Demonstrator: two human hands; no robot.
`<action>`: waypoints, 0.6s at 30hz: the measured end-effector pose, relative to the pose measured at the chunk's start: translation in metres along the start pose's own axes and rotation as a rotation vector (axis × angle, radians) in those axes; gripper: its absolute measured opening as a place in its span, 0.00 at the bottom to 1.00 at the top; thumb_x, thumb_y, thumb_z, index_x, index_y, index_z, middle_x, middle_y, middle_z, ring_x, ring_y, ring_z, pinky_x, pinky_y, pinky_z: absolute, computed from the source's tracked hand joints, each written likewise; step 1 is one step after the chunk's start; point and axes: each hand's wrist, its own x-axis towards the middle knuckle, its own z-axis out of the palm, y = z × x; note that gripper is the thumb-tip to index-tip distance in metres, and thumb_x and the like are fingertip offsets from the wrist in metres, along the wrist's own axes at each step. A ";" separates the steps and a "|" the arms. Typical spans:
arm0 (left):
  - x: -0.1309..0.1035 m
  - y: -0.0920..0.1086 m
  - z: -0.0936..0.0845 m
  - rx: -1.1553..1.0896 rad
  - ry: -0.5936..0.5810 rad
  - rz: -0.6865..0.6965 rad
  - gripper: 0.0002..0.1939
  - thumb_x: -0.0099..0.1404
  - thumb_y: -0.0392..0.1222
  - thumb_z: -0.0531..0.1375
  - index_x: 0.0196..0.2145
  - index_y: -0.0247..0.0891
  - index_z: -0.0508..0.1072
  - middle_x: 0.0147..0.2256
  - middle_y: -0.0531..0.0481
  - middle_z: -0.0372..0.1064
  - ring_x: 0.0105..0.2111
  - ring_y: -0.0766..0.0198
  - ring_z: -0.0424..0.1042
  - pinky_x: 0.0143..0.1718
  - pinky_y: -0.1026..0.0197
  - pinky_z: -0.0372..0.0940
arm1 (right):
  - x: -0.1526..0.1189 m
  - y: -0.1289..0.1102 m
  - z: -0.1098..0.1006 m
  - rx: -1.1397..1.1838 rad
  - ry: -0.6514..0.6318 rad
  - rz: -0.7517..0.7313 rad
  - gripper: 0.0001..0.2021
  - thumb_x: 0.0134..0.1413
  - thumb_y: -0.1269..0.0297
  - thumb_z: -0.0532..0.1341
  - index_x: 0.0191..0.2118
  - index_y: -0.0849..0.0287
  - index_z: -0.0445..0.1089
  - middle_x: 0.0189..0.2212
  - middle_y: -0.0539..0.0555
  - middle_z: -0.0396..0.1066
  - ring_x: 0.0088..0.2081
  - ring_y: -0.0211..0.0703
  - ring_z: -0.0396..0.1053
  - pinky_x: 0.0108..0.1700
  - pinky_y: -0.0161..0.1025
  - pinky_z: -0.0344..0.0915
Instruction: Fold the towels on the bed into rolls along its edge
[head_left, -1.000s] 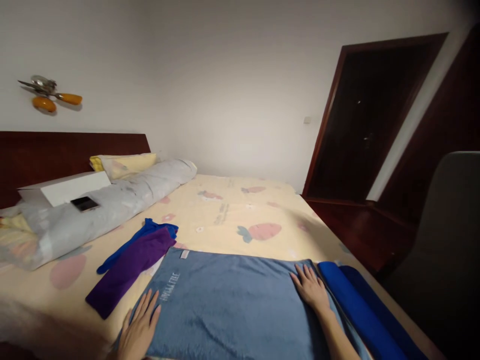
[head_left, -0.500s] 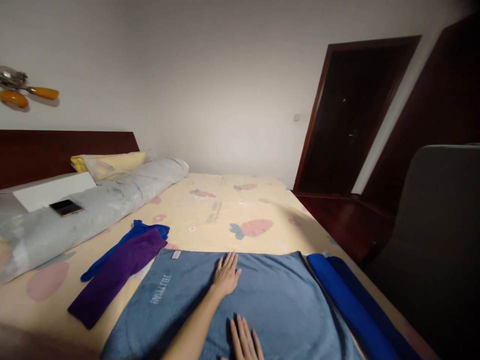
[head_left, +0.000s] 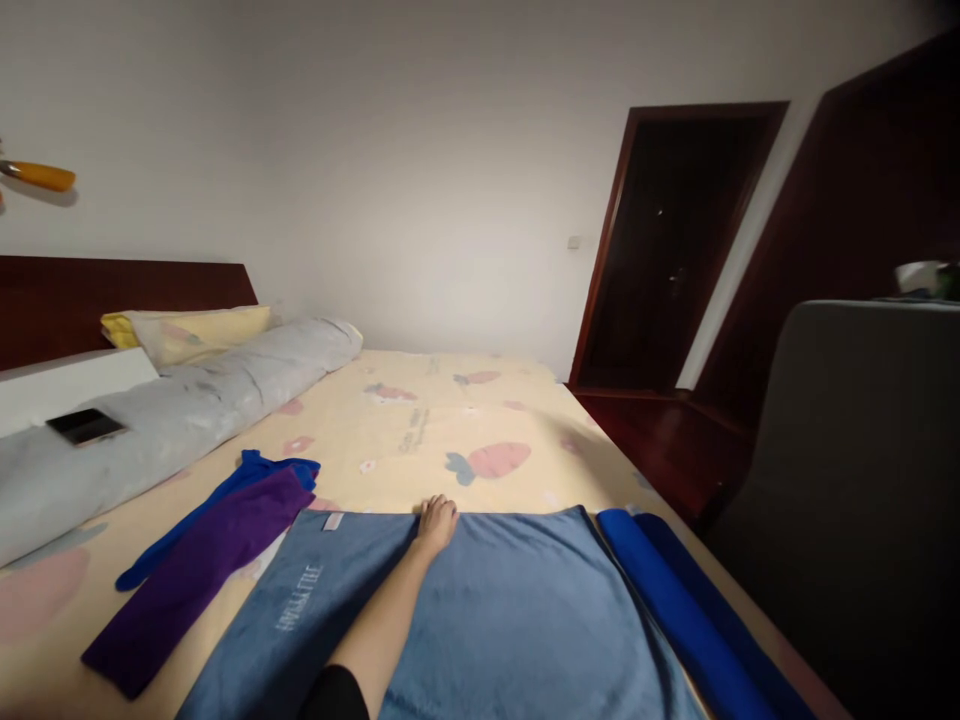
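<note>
A blue-grey towel lies spread flat on the bed, with pale lettering and a small white tag at its left side. At the middle of its far edge is my left hand, palm down, its fingers bent together over the hem and closed on the cloth. My left forearm crosses the towel from the bottom of the view. My right hand is out of the picture.
Left of the towel lie a purple cloth and a blue cloth. Blue rolled cloths flank its right edge. Farther left are a long grey bolster, a phone and a pillow. A dark chair stands right.
My left hand has moved forward to the towel's far edge, and its spread fingers have bent. My right hand has left the view. The camera has turned slightly right.
</note>
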 end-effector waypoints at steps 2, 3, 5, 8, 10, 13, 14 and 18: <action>0.007 0.001 0.000 -0.007 -0.023 -0.031 0.13 0.69 0.42 0.53 0.47 0.40 0.73 0.51 0.42 0.68 0.56 0.56 0.62 0.58 0.52 0.52 | 0.023 0.004 -0.006 0.010 0.006 -0.001 0.26 0.58 0.38 0.50 0.62 0.30 0.58 0.49 0.43 0.73 0.58 0.62 0.65 0.43 0.61 0.72; 0.009 0.001 0.001 -0.011 -0.037 -0.048 0.13 0.68 0.42 0.54 0.47 0.40 0.73 0.51 0.43 0.68 0.56 0.55 0.62 0.58 0.52 0.52 | 0.034 0.005 -0.008 0.017 0.010 0.000 0.25 0.57 0.37 0.49 0.60 0.24 0.58 0.47 0.40 0.74 0.58 0.63 0.64 0.39 0.62 0.72; 0.014 0.001 0.000 -0.023 -0.071 -0.085 0.12 0.67 0.44 0.56 0.46 0.40 0.73 0.51 0.43 0.68 0.56 0.54 0.62 0.57 0.51 0.53 | 0.054 0.007 -0.012 0.037 0.021 0.004 0.24 0.56 0.38 0.49 0.59 0.21 0.57 0.47 0.37 0.74 0.59 0.63 0.63 0.38 0.63 0.72; 0.020 0.001 -0.002 -0.053 -0.113 -0.140 0.11 0.65 0.46 0.57 0.43 0.41 0.74 0.51 0.44 0.69 0.56 0.53 0.63 0.56 0.51 0.55 | 0.077 0.008 -0.017 0.078 0.043 0.020 0.28 0.58 0.42 0.55 0.64 0.34 0.56 0.53 0.45 0.70 0.59 0.63 0.64 0.46 0.65 0.69; 0.024 0.000 -0.005 -0.089 -0.128 -0.167 0.10 0.66 0.45 0.57 0.40 0.42 0.75 0.50 0.44 0.70 0.56 0.54 0.64 0.55 0.52 0.56 | 0.089 0.008 -0.020 0.111 0.062 0.039 0.30 0.59 0.44 0.57 0.64 0.44 0.57 0.56 0.53 0.68 0.57 0.60 0.65 0.49 0.63 0.68; 0.026 0.000 -0.011 -0.165 -0.141 -0.194 0.10 0.67 0.45 0.57 0.39 0.39 0.75 0.47 0.45 0.72 0.53 0.56 0.67 0.55 0.50 0.57 | 0.102 0.007 -0.026 0.164 0.099 0.083 0.27 0.62 0.46 0.56 0.61 0.53 0.62 0.55 0.58 0.68 0.55 0.55 0.67 0.50 0.57 0.69; 0.026 0.000 -0.012 -0.195 -0.144 -0.202 0.10 0.67 0.45 0.57 0.39 0.38 0.75 0.46 0.45 0.73 0.52 0.56 0.67 0.55 0.49 0.58 | 0.105 0.007 -0.029 0.182 0.113 0.099 0.26 0.63 0.46 0.55 0.60 0.55 0.63 0.54 0.58 0.68 0.54 0.54 0.68 0.50 0.55 0.69; 0.026 0.000 -0.017 -0.333 -0.139 -0.232 0.08 0.66 0.43 0.60 0.37 0.35 0.74 0.40 0.47 0.74 0.47 0.58 0.70 0.53 0.48 0.60 | 0.103 0.004 -0.040 0.259 0.163 0.166 0.24 0.67 0.47 0.49 0.57 0.57 0.65 0.49 0.55 0.70 0.49 0.51 0.71 0.46 0.48 0.71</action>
